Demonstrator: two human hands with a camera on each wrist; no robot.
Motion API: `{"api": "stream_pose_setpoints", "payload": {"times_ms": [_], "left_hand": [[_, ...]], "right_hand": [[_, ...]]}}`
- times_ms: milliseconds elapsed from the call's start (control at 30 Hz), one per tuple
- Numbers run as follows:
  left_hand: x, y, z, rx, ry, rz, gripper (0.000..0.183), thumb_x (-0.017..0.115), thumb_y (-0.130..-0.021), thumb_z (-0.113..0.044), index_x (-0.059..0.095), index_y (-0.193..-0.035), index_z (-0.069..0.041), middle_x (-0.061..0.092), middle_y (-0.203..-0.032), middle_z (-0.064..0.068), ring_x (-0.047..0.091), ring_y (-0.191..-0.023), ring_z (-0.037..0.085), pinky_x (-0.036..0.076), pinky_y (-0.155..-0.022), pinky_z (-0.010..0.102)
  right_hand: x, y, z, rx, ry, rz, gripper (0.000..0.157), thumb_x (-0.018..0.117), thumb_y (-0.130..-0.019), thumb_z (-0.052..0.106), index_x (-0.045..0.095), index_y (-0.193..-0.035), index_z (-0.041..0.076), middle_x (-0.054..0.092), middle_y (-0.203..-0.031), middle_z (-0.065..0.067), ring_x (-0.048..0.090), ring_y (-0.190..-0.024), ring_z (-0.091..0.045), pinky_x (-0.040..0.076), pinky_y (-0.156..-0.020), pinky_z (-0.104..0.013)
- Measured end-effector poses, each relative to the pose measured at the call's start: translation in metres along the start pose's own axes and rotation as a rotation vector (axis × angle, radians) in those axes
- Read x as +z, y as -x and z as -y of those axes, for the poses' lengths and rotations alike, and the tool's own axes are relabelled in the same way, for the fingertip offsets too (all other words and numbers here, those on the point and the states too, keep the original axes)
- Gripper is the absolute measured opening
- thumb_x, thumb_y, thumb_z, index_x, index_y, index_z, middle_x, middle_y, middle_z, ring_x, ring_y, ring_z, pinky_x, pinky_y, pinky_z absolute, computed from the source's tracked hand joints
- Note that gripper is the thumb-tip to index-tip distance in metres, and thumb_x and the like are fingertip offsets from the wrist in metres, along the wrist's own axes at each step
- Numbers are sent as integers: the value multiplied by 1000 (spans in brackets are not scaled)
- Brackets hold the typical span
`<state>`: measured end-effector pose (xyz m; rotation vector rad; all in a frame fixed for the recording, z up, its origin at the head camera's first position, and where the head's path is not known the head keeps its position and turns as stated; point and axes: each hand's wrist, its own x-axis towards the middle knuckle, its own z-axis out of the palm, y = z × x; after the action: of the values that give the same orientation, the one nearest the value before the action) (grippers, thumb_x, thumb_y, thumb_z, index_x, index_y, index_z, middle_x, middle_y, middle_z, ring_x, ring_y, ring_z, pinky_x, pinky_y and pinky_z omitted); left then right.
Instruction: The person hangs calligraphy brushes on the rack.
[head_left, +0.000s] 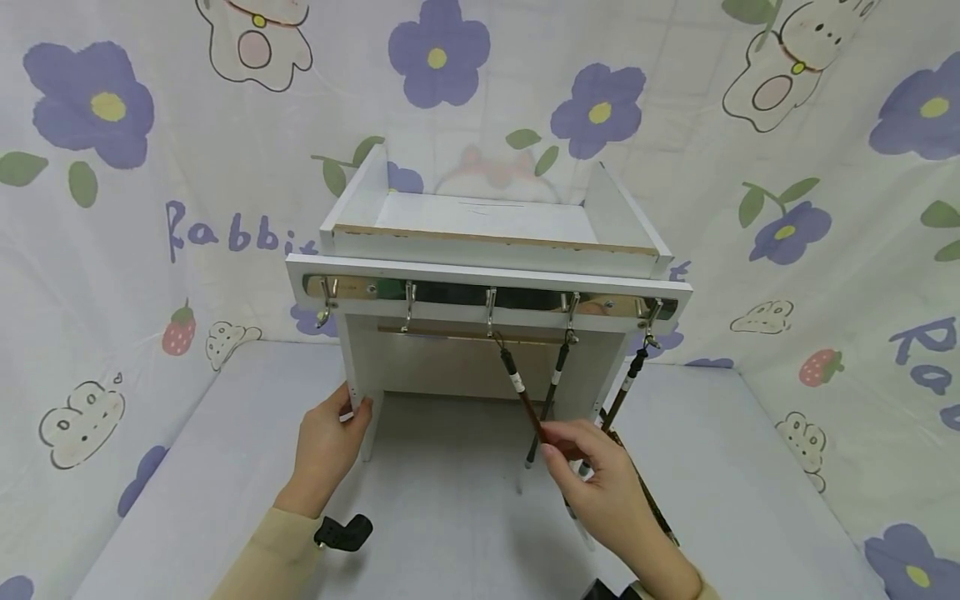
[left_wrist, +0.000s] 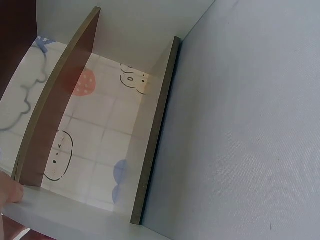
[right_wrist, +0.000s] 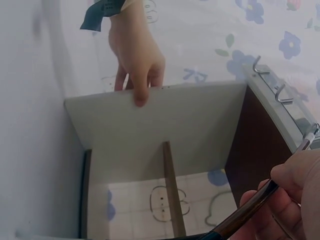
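A white shelf rack [head_left: 480,265] stands on the table, with a metal strip of several hooks [head_left: 491,310] across its front. My left hand [head_left: 330,446] grips the rack's left side panel [left_wrist: 65,205], thumb on one face and fingers behind. My right hand [head_left: 600,479] pinches the brown handle of a calligraphy brush [head_left: 528,406] between thumb and fingers. This brush slants, its top cord at the middle hook; whether the loop is over it I cannot tell. Two more brushes, one dark [head_left: 557,379] and one brown-handled [head_left: 626,387], hang from the hooks to the right.
Two hooks on the left, one of them the end hook [head_left: 326,304], hold nothing. Inside the rack a crosswise board [right_wrist: 172,195] spans between the side panels. A patterned cloth [head_left: 97,275] surrounds the white table [head_left: 420,517]. A dark patterned strip [head_left: 660,508] lies beside my right wrist.
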<state>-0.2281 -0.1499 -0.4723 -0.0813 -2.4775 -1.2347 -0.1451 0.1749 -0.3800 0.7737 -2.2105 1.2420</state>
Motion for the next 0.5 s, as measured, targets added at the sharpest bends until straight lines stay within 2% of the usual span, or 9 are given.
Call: {"api": "stream_pose_setpoints", "payload": {"times_ms": [500], "left_hand": [[-1,1,-1,1,0,1,39,58,-98,-22,57,-134,-9,66,-116,18,68,-95,32,57,-74,45]], "right_hand": [[4,-4,2,17,-15,27,23,67,-85,-10,67,-107,-3,65,-91,-5,64,-80,-14,53,-70,-22]]}}
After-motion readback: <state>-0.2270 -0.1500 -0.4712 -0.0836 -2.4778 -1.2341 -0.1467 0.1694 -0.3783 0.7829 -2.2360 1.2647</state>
